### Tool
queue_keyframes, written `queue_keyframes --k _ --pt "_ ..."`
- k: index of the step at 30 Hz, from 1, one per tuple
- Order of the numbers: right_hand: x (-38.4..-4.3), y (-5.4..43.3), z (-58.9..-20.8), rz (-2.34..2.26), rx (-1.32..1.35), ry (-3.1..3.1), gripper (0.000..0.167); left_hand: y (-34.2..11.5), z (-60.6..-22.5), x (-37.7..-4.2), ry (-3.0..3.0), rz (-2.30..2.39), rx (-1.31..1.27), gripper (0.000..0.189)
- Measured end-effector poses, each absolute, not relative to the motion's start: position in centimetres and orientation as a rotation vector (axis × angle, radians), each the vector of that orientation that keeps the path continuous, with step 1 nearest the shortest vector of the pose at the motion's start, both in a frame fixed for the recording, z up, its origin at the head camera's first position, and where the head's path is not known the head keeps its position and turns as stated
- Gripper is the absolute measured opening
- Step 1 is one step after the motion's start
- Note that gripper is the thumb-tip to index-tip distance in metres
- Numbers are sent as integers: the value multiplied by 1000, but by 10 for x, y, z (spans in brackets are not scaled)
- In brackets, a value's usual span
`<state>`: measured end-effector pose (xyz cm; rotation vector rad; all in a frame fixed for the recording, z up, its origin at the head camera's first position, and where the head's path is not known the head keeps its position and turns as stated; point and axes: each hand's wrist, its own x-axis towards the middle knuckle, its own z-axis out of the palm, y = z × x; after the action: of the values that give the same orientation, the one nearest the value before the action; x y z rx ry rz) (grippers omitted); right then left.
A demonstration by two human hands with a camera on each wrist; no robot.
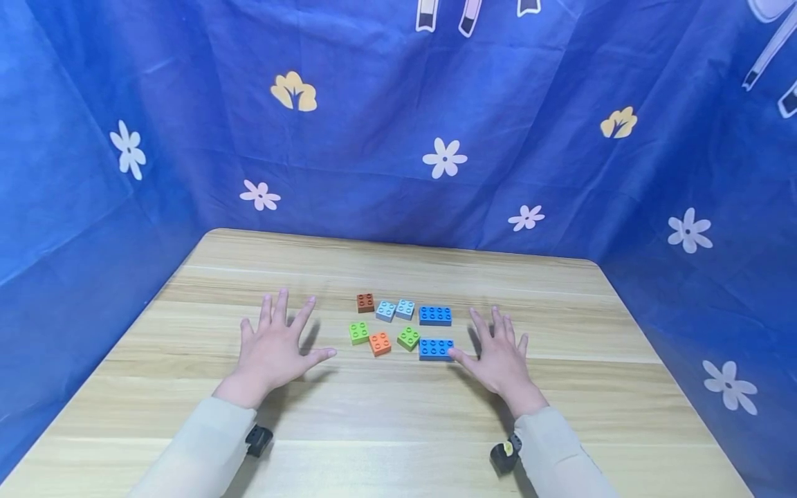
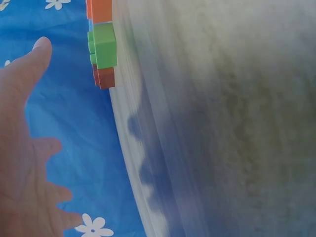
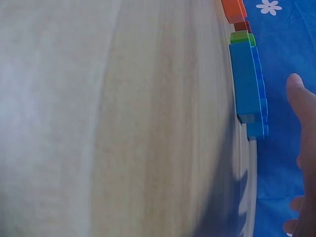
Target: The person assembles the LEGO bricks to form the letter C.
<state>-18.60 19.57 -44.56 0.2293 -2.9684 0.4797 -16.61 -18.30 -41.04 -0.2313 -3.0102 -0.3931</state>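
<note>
Looks like smooth moulded plastic in the green bricks (image 1: 358,333), orange brick (image 1: 380,344), brown brick (image 1: 364,303), light blue bricks (image 1: 385,310) and dark blue bricks (image 1: 435,316), even along the sides. Shows fine wood grain along the desk (image 1: 386,422), smooth, with a pale, soft sheen toward the near edge. Reads as creased cloth in the blue backdrop (image 1: 367,152), faintly shiny along the folds. Appears as matt fabric in the pale sleeves (image 1: 193,446), and as hard plastic in the wrist cameras (image 1: 259,440).
</note>
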Motion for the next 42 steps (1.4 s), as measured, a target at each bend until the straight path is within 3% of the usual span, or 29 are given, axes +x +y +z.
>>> queue_keyframes --k 13,32,42 --pt "-190 198 -446 470 320 -2931 94 -165 -410 -172 -2976 -397 -344 98" --pt "-190 199 -446 777 499 -2885 93 -101 -416 -183 -2841 -687 -606 100" --pt "-192 197 -449 988 549 -2855 82 -66 -424 -189 -2751 -967 -723 82"
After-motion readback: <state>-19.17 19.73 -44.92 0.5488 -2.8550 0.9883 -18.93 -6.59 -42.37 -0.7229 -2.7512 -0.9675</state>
